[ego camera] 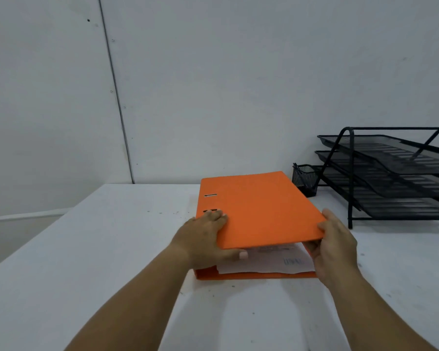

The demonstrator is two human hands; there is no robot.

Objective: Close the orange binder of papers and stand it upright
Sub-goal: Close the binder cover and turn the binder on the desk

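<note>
The orange binder (259, 206) lies flat on the white table (86, 249), its spine on the left. Its top cover is nearly down, with a gap at the near edge where white papers (269, 262) show. My left hand (208, 236) grips the cover's near left corner, fingers on top and thumb underneath. My right hand (332, 247) holds the binder's near right corner, fingers curled over the cover's edge.
A black mesh three-tier letter tray (390, 173) stands at the back right of the table. A small black mesh pen cup (305, 179) sits between it and the binder. A grey wall rises behind. The table's left edge runs diagonally at the left.
</note>
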